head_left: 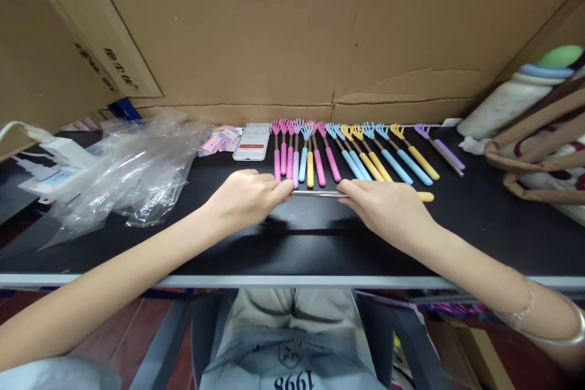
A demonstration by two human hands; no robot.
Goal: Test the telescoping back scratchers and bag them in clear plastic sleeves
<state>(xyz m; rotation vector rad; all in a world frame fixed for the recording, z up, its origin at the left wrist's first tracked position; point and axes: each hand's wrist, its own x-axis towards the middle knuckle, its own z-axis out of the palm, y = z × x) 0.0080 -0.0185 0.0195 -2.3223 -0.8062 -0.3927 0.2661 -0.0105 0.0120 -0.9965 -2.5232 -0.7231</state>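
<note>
My left hand (249, 198) and my right hand (386, 204) are both closed on a thin metal rod (317, 194), held level just above the black table. A yellow handle end (426, 197) pokes out past my right hand, in line with the rod, so it looks like a telescopic back scratcher. Whatever is at its left end is hidden in my left fingers. Behind my hands lies a row of several back scratchers with claw heads: pink ones (319, 167), blue ones (393, 164), yellow ones (423, 161) and a purple one (450, 154) at the right.
Clear plastic bags (137, 173) and a white power strip (57, 173) lie on the left. A phone (251, 143) rests beside printed cards (222, 139). On the right stand a white bottle (509, 100) and a brown-handled bag (539, 152). Cardboard (237, 30) walls the back.
</note>
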